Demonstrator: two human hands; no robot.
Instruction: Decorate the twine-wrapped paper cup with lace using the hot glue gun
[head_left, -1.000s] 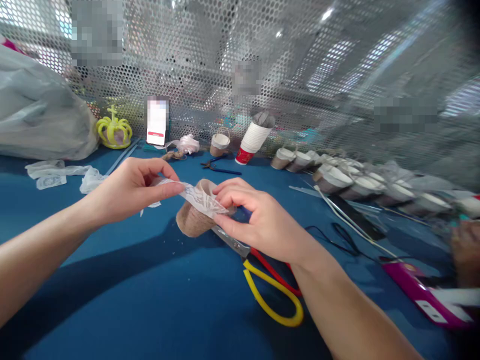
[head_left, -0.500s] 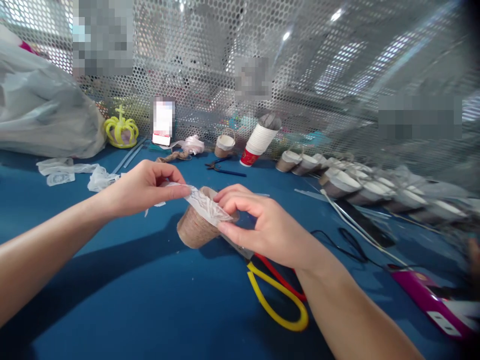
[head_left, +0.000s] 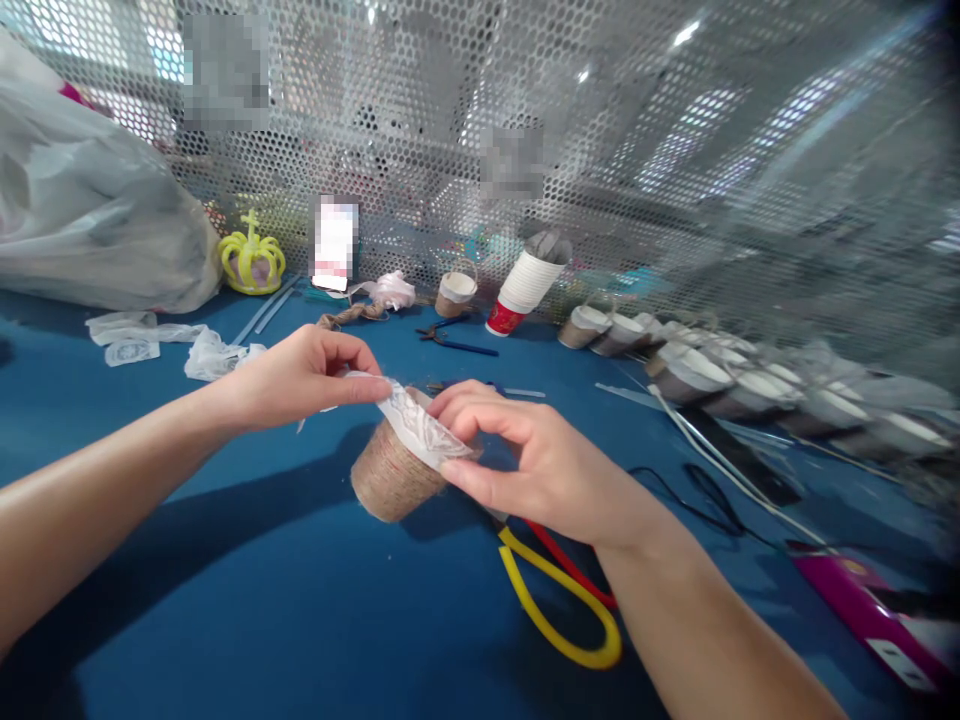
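Two bare hands are stretching a white lace strip [head_left: 420, 430] across a twine-wrapped cup [head_left: 390, 475] lying tilted at mid-table — the left hand [head_left: 300, 375] pinching the far-left end, the right hand [head_left: 540, 465] clamping the near end, keeping it taut. Yellow-handled scissors [head_left: 559, 600] are lying just right.

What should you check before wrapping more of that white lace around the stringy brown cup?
1. Left hand pinches one end of the white lace strip: ok.
2. Right hand presses the lace onto the rim of the twine-wrapped brown cup: ok.
3. Lace lies flat, without twists: cannot tell.
4. Glue under the lace: cannot tell.
5. Yellow-and-red-handled scissors lie close under the right wrist, blades towards the cup: not ok.
6. Blue table in front of the cup is bare: ok.
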